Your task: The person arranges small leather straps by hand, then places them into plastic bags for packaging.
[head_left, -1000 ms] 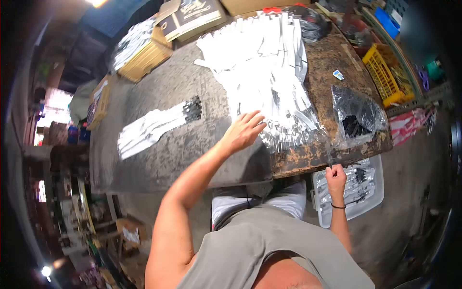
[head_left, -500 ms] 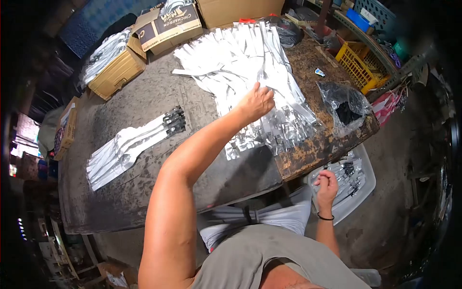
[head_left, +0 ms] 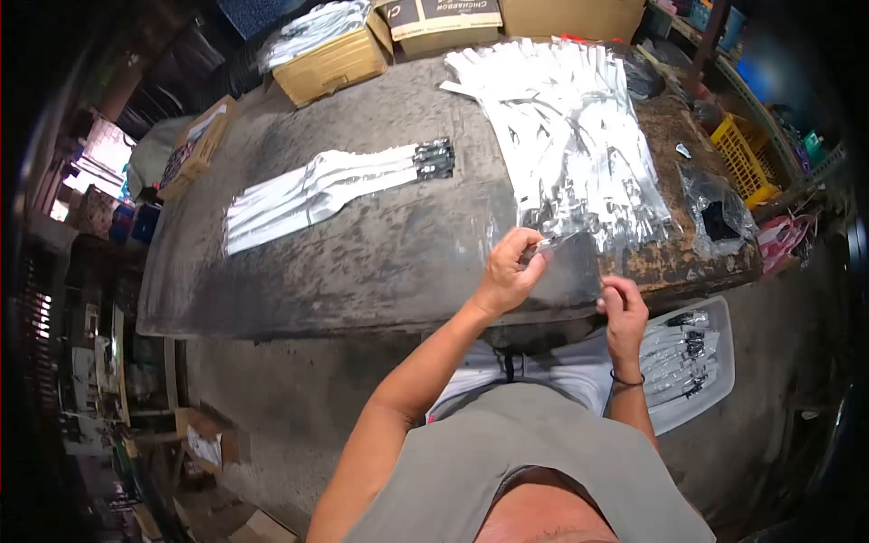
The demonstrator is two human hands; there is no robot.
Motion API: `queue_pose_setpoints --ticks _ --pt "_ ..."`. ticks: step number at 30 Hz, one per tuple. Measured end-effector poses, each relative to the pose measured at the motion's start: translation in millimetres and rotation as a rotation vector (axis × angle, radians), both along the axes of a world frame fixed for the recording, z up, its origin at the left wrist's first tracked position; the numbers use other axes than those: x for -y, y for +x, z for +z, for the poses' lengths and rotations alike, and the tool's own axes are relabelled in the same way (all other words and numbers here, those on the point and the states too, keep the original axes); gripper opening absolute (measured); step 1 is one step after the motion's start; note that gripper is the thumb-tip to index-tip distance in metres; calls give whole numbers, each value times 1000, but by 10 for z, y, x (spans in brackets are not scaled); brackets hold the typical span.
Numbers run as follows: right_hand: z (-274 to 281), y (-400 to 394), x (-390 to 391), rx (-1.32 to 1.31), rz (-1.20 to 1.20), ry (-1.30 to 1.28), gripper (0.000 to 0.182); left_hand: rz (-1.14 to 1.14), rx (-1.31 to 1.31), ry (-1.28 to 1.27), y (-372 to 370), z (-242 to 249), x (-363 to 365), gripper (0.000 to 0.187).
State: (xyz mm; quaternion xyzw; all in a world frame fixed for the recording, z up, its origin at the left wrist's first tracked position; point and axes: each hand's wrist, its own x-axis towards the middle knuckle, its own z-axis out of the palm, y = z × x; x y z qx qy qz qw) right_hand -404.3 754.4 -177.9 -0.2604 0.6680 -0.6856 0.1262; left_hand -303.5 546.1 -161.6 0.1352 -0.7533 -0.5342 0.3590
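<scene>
My left hand (head_left: 511, 274) is at the near edge of a big pile of white flat straps (head_left: 579, 127). Its thumb and fingers pinch the shiny metal end of a strap (head_left: 554, 241). To the right, just past the table's front edge, my right hand (head_left: 625, 315) is closed, fingers curled towards the left hand. A small dark bit seems to show at its fingertips, too small to name. A neat bundle of white straps with black ends (head_left: 330, 188) lies apart on the left of the table.
Beside my right forearm, a clear plastic bin (head_left: 727, 362) holds strap pieces with black ends. A clear plastic bag (head_left: 715, 213) lies on the right of the dark worn table (head_left: 272, 294). Cardboard boxes (head_left: 337, 68) line the back; a yellow crate (head_left: 744, 163) stands at right.
My left hand has drawn back from the middle of the pile to its near edge, now pinching a strap end. My right hand has risen from the bin towards it. The view has shifted.
</scene>
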Motion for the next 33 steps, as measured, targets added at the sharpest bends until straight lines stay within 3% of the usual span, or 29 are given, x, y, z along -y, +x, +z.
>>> queue_pose_setpoints --ticks 3,5,7,9,16,21,26,30,33 --pt "309 138 322 -442 96 149 26 -100 -104 432 103 -177 -183 18" --pt "396 274 478 -343 166 122 30 -155 -238 694 154 7 -211 22" --pt "389 360 600 -242 221 112 31 -155 -238 722 212 61 -140 24" --pt "395 400 676 -306 232 145 34 -106 -236 776 243 131 -105 23" --pt "209 474 808 -143 302 204 19 -114 -321 721 204 149 25 23" --pt "277 520 759 -85 377 216 17 -214 -258 713 193 517 289 32" --pt "314 499 759 84 369 195 18 -271 -224 686 76 416 272 30" --pt "313 478 801 52 334 172 19 -241 -180 740 45 364 162 25" --pt "298 426 837 43 326 141 19 -226 -138 607 65 308 150 22"
